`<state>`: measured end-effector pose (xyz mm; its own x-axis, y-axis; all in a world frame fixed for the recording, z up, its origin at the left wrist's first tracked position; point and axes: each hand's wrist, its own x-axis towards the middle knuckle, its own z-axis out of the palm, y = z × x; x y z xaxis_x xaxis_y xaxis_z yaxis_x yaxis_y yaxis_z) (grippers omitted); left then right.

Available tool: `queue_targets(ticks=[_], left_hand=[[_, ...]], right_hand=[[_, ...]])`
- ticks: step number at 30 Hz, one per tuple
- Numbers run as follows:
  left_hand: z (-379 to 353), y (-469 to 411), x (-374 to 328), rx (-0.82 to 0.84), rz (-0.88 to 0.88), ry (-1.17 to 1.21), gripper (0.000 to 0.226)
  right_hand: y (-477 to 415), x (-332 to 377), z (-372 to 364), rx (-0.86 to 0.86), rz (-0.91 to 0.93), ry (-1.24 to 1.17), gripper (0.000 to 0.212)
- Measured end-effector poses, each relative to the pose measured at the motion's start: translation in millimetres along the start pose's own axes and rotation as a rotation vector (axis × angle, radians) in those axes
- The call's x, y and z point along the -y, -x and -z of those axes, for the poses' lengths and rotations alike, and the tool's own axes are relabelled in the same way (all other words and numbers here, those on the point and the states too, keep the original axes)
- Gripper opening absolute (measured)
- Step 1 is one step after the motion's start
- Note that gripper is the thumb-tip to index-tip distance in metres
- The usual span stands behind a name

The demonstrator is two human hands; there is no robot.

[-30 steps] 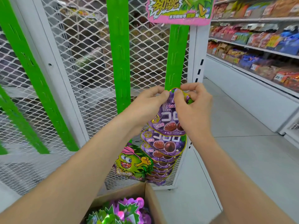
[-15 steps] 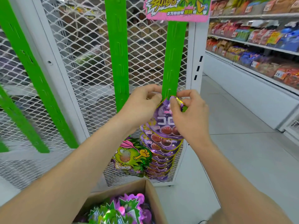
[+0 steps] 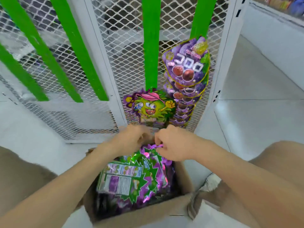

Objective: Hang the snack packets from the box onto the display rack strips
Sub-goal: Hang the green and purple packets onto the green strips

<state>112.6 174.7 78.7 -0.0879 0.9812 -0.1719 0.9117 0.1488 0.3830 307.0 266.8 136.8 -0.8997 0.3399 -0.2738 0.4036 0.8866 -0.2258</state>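
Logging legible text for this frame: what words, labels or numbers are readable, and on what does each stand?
"コロロ": large white letters on the top purple packet, which hangs on the right strip.
Too blurred to read: the print along the bottom of the green-face packet.
Too small to read: the back-panel tables on the box packets.
Nothing legible: the shelf goods at top right are blurred.

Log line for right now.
stage: picking from box | left hand: over box, grip blurred | right hand: pinches packet | strip: purple packets hung
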Motion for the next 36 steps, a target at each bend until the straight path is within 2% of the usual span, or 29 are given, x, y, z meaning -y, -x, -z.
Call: queue_targets(ticks=[2,5,7,10,13,14,16,19,20,22,24,26,30,33,36], left_hand=[[-39.2,15.8,30.1,0.255,0.068,-0.067,0.034],[-83.0,35.3,58.0,0.404,0.193,-0.206,0.053],[-97.1,40.9,62.8,0.412,0.224,-0.267,0.053],[-99.3,37.9,62.4,0.349,0.218,-0.239,0.043],[-93.4,37.8,64.5,0.344,0.253,-0.056,0.045],[-88.9,39.1,64.6,0.348,0.25,0.01,0.044],[-73.6,41.5,59.1,0.312,0.219,0.094,0.037],[-40.5,44.6,39.6,0.168,0.13,0.149,0.027],[-29.1,46.8,31.4,0.108,0.116,0.179,0.024],[-11.4,51.8,16.2,-0.035,0.108,0.257,0.017],[1.0,58.1,2.0,-0.169,0.092,0.315,0.014],[9.4,64.3,-10.5,-0.252,0.076,0.342,0.013],[24.6,66.8,-27.9,-0.31,0.011,0.331,0.011],[39.4,60.5,-34.7,-0.263,-0.009,0.355,0.014],[62.2,49.2,-37.3,-0.335,-0.031,0.335,0.014]], right_hand=[[-4.1,5.7,-20.1,0.159,0.052,0.125,0.029],[-10.2,8.1,-33.5,0.255,0.087,0.182,0.035],[-13.9,4.2,-37.9,0.275,0.08,0.199,0.034],[-17.9,0.6,-41.9,0.325,0.048,0.205,0.024],[-21.6,5.5,-43.9,0.375,0.003,0.214,0.013],[-23.9,8.7,-44.6,0.386,-0.017,0.193,0.016],[-27.0,20.2,-36.1,0.42,-0.125,0.077,0.027],[-36.7,32.3,-29.6,0.395,-0.338,-0.218,0.022],[-38.7,34.1,-24.1,0.391,-0.401,-0.336,0.036],[-45.0,32.7,-18.0,0.335,-0.547,-0.669,0.078],[-49.9,31.9,-10.4,0.243,-0.632,-0.963,0.088],[-53.6,35.2,-2.2,0.136,-0.662,-1.074,0.076],[-53.9,30.2,7.5,-0.065,-0.634,-1.078,0.011],[-47.7,21.9,18.3,-0.094,-0.568,-0.895,0.003],[-42.1,21.0,36.9,-0.158,-0.491,-0.623,0.014]])
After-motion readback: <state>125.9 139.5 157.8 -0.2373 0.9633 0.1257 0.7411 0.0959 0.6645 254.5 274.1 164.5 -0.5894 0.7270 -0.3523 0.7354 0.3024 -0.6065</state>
